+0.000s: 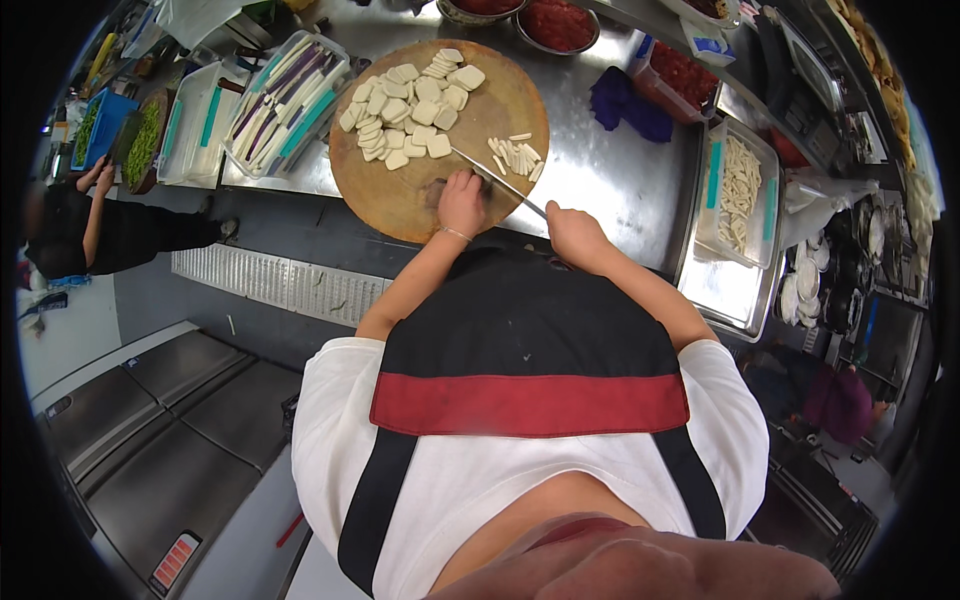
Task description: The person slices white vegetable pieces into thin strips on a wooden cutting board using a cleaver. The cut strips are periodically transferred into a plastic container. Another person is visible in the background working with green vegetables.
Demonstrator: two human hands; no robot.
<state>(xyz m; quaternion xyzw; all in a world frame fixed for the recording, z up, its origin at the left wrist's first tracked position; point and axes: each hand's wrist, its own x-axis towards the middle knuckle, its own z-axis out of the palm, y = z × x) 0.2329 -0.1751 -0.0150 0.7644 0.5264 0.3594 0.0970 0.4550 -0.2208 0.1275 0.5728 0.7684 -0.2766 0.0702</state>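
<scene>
On a round wooden chopping board [382,195] lies a heap of pale, flat square slices [409,101], with a small pile of pale cut strips [517,156] at its right. My right hand [577,232] grips the handle of a knife, whose blade [510,187] points up and left across the board. Just left of the blade, my left hand [461,202] rests on the board with its fingers curled; whether something lies under the fingertips is hidden.
Left stands a plastic tub of white and purple strips [285,105]; right, a tub of pale strips [739,191] on a metal tray. Bowls of red food [556,26] and a purple cloth [626,105] lie beyond. Another person [90,217] works at far left, holding a cleaver.
</scene>
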